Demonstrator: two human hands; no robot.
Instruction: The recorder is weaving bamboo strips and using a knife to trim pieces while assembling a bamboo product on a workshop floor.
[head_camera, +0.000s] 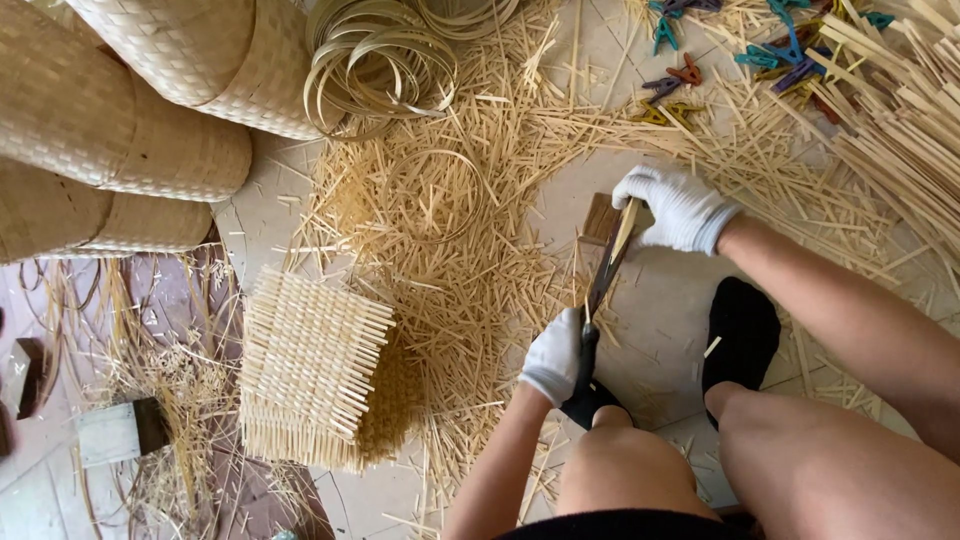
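The left hand (553, 355), in a white glove, is closed around the dark handle of a long-bladed knife (600, 285), gripping it just above the person's knee; the blade runs up and to the right from that fist, its tip near a small wooden block (598, 218) lying on the floor; the right hand (680, 208), also in a white glove, is closed on a thin bamboo strip (625, 232), pinching its upper end and holding it slanted down against the blade; the two hands are apart, one at each end of the knife, with the strip meeting the blade between them; the person sits low with bare knees at the bottom of the view and dark socks on both feet, the right foot (740, 335) resting on the pale tiled floor (660, 300) just right of the blade; a thick litter of short bamboo offcuts (450, 230) spreads over the floor left of the hands; a woven mat of bamboo slats (310, 365) lies further left; round woven baskets (120, 130) are stacked at the upper left, with coils of bamboo hoop (375, 65) beside them; long bamboo slats (900, 110) pile up at the upper right, and coloured clips (690, 70) are scattered near them.
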